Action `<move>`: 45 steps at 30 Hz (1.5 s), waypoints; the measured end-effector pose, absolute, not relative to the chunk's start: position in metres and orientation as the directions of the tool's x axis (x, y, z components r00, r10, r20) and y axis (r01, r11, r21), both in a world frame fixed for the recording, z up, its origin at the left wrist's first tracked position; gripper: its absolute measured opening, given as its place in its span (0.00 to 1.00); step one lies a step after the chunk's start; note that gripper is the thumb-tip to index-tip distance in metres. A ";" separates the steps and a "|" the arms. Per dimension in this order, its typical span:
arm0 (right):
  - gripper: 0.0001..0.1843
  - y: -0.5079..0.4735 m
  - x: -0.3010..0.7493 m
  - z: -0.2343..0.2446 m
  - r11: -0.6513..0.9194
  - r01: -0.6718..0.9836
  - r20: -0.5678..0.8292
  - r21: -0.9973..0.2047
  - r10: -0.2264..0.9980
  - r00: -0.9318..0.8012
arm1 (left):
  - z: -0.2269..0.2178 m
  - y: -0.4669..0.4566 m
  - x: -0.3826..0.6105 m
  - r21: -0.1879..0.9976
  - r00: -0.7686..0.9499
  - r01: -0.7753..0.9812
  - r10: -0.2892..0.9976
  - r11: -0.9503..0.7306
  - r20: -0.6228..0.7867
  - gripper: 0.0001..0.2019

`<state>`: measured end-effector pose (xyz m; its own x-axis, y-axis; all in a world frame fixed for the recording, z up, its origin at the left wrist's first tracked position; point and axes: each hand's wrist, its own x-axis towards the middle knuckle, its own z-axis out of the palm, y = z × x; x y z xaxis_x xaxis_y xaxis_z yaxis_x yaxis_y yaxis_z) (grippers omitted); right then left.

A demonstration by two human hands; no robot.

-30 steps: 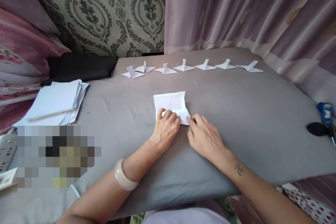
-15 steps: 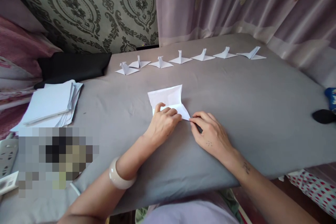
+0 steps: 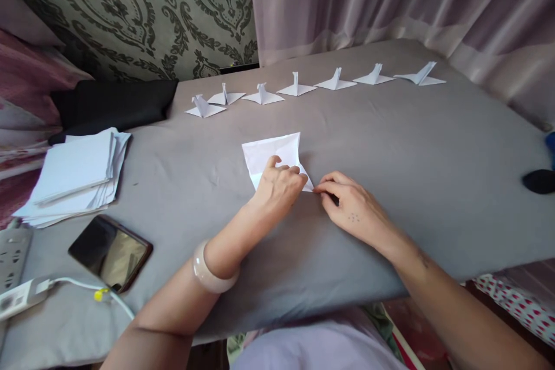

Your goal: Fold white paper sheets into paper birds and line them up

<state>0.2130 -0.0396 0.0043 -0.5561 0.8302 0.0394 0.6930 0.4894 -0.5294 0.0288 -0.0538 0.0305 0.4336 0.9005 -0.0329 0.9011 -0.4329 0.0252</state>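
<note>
A white sheet of folded paper (image 3: 273,147) lies on the table, creased across the middle with its far part tilted up. My left hand (image 3: 280,188) is over its near part, fingers bent close together and pressing on the paper near the crease; the thumb sticks up. The fingertips are partly hidden. At the paper's near right corner, my right hand (image 3: 347,199) pinches the tip between thumb and forefinger. Behind it stands a row of several folded white paper birds (image 3: 297,88).
On the left are a stack of white paper (image 3: 73,165), a black folded cloth or bag (image 3: 117,104), a phone (image 3: 110,251), a white cable (image 3: 78,281) and a power strip (image 3: 13,257). A grey cloth covers the table (image 3: 411,185). A dark object (image 3: 540,181) sits at the right edge.
My left hand has slid slightly right and up along the paper toward its right corner. The right hand keeps its pinch there. The view has shifted a little.
</note>
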 end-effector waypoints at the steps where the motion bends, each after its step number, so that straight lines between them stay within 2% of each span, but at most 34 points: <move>1: 0.15 -0.039 0.215 0.006 0.495 0.689 0.034 -0.530 0.824 -0.566 | 0.031 -0.053 0.029 0.028 0.432 0.902 0.901 -0.431 -0.036 0.10; 6: 0.17 -0.036 0.219 0.009 0.526 0.690 0.029 -0.497 0.805 -0.593 | 0.032 -0.048 0.031 0.039 0.443 0.896 0.896 -0.443 -0.012 0.10; 12: 0.17 -0.033 0.223 0.007 0.499 0.664 0.080 -0.557 0.828 -0.555 | 0.034 -0.044 0.034 0.025 0.439 0.898 0.897 -0.438 -0.054 0.11; 17: 0.21 -0.042 0.221 0.007 0.585 0.664 0.109 -0.466 0.782 -0.614 | 0.033 -0.044 0.034 0.050 0.441 0.897 0.897 -0.439 -0.032 0.11; 24: 0.08 -0.045 0.208 0.003 0.489 0.736 0.120 -0.468 0.861 -0.495 | 0.031 -0.047 0.030 0.033 0.457 0.889 0.889 -0.457 -0.011 0.09; 28: 0.06 -0.041 0.203 0.003 0.497 0.743 0.056 -0.449 0.845 -0.532 | 0.032 -0.049 0.025 0.040 0.483 0.875 0.875 -0.482 -0.013 0.08; 30: 0.07 -0.035 0.201 0.003 0.540 0.740 0.042 -0.400 0.818 -0.574 | 0.031 -0.049 0.024 0.029 0.488 0.873 0.872 -0.488 -0.020 0.08; 35: 0.14 -0.021 0.202 0.002 0.665 0.737 0.158 -0.124 0.746 -0.647 | 0.019 -0.043 0.032 -0.047 0.403 0.915 0.911 -0.400 0.092 0.08; 37: 0.15 -0.020 0.205 0.000 0.663 0.734 0.171 -0.146 0.748 -0.642 | 0.013 -0.041 0.034 -0.049 0.398 0.917 0.908 -0.395 0.129 0.08; 41: 0.17 -0.027 0.215 -0.004 0.631 0.725 0.169 -0.275 0.775 -0.609 | 0.007 -0.040 0.033 -0.005 0.409 0.912 0.905 -0.411 0.115 0.09; 45: 0.21 -0.033 0.220 -0.008 0.629 0.725 0.183 -0.280 0.777 -0.603 | 0.008 -0.038 0.032 0.020 0.388 0.921 0.918 -0.390 0.081 0.11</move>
